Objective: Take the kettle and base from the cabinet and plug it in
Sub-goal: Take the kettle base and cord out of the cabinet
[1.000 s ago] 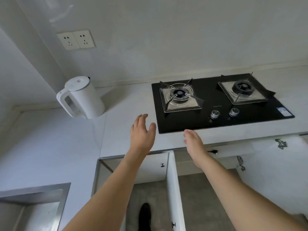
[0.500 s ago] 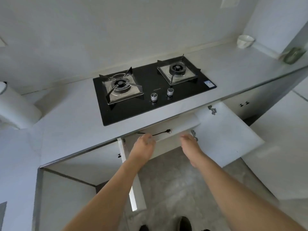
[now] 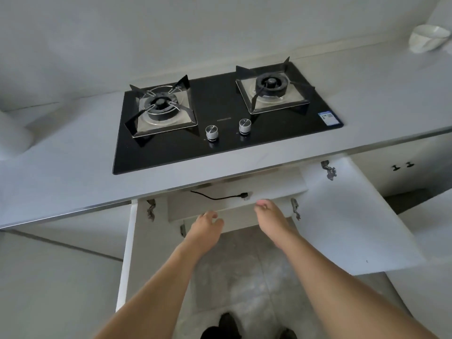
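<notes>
1. The table (image 3: pixel 73 172) runs wide across the view, carrying a black hob (image 3: pixel 220 128) and, at the far left edge, a white shape (image 3: pixel 12 135) that may be the kettle; too cropped to be sure.
2. Below, the cabinet (image 3: pixel 244 189) stands with both doors swung open: left door (image 3: pixel 127 241) edge-on, right door (image 3: pixel 347 216) lying broad.
3. Inside on the shelf: a black cord with plug (image 3: pixel 220 196) trails forward. The base itself is hidden under the table lip.
4. Left hand (image 3: pixel 205 228) and right hand (image 3: pixel 271 218) reach toward the shelf edge, fingers loosely apart, holding nothing.
5. Judgement: the base should be light, flat and stiff, so best gripped by its rim; the cord is limp and may snag, so gather it too.
6. A small white bowl (image 3: pixel 428 37) sits far right.
</notes>
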`<state>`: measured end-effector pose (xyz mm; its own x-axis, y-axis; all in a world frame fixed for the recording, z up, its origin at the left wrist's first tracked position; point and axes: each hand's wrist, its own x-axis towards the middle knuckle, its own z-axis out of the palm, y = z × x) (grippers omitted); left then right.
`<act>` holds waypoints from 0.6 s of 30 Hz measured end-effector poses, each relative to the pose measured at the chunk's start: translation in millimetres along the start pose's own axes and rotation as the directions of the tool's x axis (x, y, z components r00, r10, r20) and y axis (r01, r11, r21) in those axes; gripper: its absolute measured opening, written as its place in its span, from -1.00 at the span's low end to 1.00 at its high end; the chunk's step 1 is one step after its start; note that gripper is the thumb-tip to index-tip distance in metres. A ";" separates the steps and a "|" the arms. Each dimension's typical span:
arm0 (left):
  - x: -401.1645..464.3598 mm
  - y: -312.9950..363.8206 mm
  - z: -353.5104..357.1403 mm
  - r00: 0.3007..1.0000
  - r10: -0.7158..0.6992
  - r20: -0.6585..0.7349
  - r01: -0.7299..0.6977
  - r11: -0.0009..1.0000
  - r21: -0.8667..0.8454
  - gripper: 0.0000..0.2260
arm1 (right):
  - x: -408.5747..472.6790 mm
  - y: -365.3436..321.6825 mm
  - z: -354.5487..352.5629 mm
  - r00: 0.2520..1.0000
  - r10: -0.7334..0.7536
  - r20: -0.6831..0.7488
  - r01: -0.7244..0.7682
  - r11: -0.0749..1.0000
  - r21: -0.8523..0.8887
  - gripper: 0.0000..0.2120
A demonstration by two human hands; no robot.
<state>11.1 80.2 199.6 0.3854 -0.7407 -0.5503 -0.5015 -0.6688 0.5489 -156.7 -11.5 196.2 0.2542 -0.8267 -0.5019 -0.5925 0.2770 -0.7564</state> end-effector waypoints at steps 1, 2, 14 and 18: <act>14.8 -6.1 12.3 1.000 -0.014 -0.019 0.014 1.000 -0.016 -0.58 | 14.5 8.4 4.5 1.000 -0.026 0.003 0.026 1.000 -0.007 -0.60; 33.5 -14.8 28.6 0.999 -0.026 -0.041 0.025 0.999 -0.023 -0.58 | 35.3 22.5 13.2 0.998 -0.060 0.005 0.060 0.998 -0.029 -0.61; 237.8 -118.6 156.1 0.862 -0.011 -0.507 -0.149 0.950 -0.274 -0.62 | 251.0 148.0 114.0 0.775 -0.632 -0.019 0.544 0.681 -0.490 -0.63; 275.2 -138.6 162.4 0.731 0.054 -0.680 -0.284 0.931 -0.231 -0.67 | 303.7 161.2 135.4 0.705 -0.708 0.026 0.555 0.529 -0.643 -0.52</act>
<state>60.9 -20.5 -130.0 0.7814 -0.6216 0.0554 -0.3974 -0.4272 0.8121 -71.5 -151.6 -134.9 0.6191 -0.7666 0.1707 -0.6635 -0.6268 -0.4087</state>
